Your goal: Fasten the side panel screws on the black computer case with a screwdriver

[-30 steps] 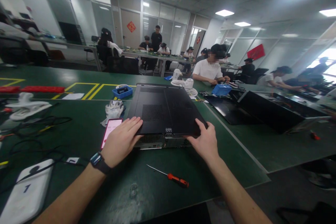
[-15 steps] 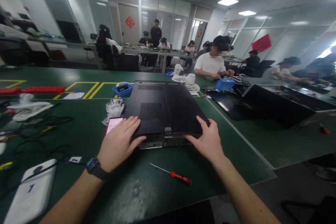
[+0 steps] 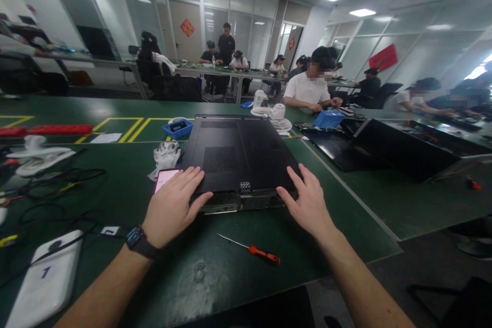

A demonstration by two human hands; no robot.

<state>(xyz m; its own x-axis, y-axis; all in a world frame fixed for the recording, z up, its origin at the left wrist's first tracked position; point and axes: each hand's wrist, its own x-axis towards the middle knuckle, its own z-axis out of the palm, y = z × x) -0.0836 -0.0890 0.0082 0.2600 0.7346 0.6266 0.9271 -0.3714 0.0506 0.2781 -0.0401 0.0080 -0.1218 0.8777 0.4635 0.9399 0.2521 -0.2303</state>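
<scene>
A black computer case (image 3: pixel 261 151) lies flat on the green table, its side panel (image 3: pixel 226 138) with a mesh vent facing up. My left hand (image 3: pixel 172 205) rests at the panel's near left corner, fingers stretched flat along the edge and thumb apart at the front. At the near right corner is my right hand (image 3: pixel 307 200), its fingers spread over the panel edge and its thumb at the front. Neither hand grips anything. A screwdriver (image 3: pixel 265 254) with a red and black handle lies in front of the case.
Left of the case are a phone (image 3: pixel 163 178), white gloves (image 3: pixel 167 154) and a blue tray (image 3: pixel 177 128). Black cables (image 3: pixel 77 179) and a white power bank-like slab (image 3: pixel 49 277) lie farther left. Another opened case (image 3: pixel 407 151) stands at right. A person (image 3: pixel 309 89) works across the table.
My right thumb has come up from below the front edge, and that hand's fingers have spread. My left hand stays nearly where it was. The view has shifted slightly.
</scene>
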